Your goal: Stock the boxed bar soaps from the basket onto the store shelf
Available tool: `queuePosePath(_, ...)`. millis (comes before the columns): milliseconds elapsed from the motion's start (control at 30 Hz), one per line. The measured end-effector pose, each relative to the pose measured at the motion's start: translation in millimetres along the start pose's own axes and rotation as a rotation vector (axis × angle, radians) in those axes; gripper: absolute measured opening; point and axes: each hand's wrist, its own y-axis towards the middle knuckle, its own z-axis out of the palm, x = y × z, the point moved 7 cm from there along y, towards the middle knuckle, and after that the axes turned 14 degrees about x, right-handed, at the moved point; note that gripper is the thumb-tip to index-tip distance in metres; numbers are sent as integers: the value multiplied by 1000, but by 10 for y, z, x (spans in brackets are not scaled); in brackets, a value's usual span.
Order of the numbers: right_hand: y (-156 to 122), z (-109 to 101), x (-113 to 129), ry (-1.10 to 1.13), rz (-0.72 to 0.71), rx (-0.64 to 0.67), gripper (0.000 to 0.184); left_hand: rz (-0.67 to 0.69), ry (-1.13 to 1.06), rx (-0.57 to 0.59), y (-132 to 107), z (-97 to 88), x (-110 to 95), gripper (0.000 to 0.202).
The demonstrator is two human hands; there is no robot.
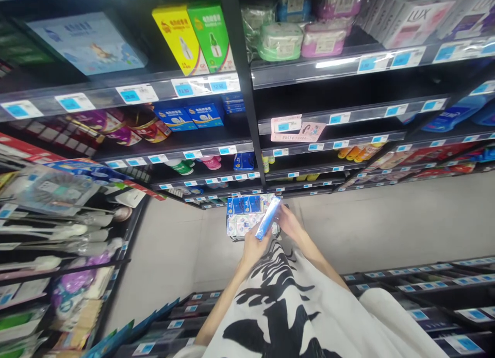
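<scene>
My left hand (253, 247) is closed around a slim blue packet (268, 217), held tilted up to the right. My right hand (289, 223) touches the same packet at its upper end, fingers curled on it. Just beyond both hands sits a container (240, 225) filled with several blue-and-white small packs, low by the floor. Both forearms reach out over a white garment with black markings.
Black store shelves (247, 115) rise ahead with price tags, yellow and green boxes (197, 35), tubs (280, 41) and bottles. A rack of hanging goods (50, 218) stands at left. Low shelves (425, 286) run at right. Pale floor (386, 229) lies between.
</scene>
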Motion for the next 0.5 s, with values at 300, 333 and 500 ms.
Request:
queuePosePath(300,-237,218,325,-550,-212,-265,126,-24,-327,-12,53,15,33,48)
queuePosePath(333,-360,293,465,-665,-293,-360,127,-50,-400,-10,61,32,64,53)
queuePosePath(500,-604,838,734,-683,-313,-36,42,-220,-521,22,85,144,196,60)
